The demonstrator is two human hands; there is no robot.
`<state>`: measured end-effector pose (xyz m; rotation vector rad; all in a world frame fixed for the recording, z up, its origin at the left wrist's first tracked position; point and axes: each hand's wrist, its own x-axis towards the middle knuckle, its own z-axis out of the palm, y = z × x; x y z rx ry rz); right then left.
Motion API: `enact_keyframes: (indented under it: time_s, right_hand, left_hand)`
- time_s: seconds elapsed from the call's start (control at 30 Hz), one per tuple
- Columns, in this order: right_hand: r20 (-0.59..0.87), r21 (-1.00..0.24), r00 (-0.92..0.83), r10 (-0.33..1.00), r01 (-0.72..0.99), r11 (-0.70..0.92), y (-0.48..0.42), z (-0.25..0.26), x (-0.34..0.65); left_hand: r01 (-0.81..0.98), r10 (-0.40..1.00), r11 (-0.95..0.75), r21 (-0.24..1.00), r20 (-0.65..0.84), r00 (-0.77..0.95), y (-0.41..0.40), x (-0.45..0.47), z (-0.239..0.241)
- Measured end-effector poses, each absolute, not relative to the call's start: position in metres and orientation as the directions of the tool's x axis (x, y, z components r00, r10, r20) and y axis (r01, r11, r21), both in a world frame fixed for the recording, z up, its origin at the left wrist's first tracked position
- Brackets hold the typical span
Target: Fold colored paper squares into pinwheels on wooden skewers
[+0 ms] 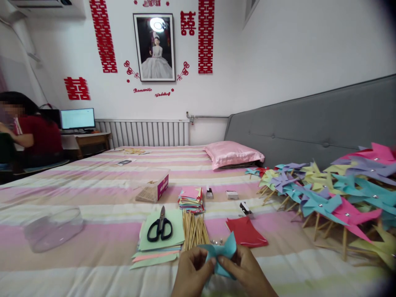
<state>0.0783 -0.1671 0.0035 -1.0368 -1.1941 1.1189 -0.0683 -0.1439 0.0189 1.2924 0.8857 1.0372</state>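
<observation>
Near the bottom of the head view, a blue paper pinwheel [227,247] with folded, curled blades is held between both hands. My left hand [193,270] pinches its left side, thumb near the centre. From the right, my right hand [243,268] grips it with the thumb pressed at the middle. Just beyond the hands lie a bundle of wooden sticks [194,231] and a few small shiny pins [216,242]. Black-handled scissors [160,229] rest on a stack of green and coloured paper sheets [147,241]. Red paper sheets [247,232] lie beyond my right hand.
Many finished pinwheels on sticks [321,202] are heaped at the right. A stack of small coloured papers [191,199], a cardboard box [154,187], a black stapler-like item [245,207] and a clear plastic container [54,231] stand on the striped bedspread. A person [34,132] sits at far left.
</observation>
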Motion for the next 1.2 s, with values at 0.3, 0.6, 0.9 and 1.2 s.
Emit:
enact_keyframes:
  time_s: [0.3, 0.6, 0.9, 1.2]
  right_hand:
    - [-0.031, -0.935, 0.334, 0.942, -0.343, 0.091, -0.16, -0.001, 0.094]
    - [-0.05, -0.926, 0.318, 0.947, -0.369, 0.075, -0.16, -0.004, 0.094]
    - [-0.07, -0.918, 0.309, 0.948, -0.393, 0.06, -0.159, -0.005, 0.095]
    - [-0.067, -0.918, 0.282, 0.957, -0.392, 0.051, -0.16, -0.002, 0.095]
  left_hand:
    - [0.355, 0.994, -0.097, 0.93, 0.106, -0.006, -0.118, -0.105, 0.021]
    - [0.885, 0.986, -0.072, 0.459, 0.168, -0.007, -0.123, -0.089, 0.022]
    - [0.958, 0.983, -0.05, 0.281, 0.182, -0.002, -0.107, -0.079, 0.013]
    - [0.958, 0.989, -0.009, 0.287, 0.143, -0.034, -0.1, -0.079, 0.011]
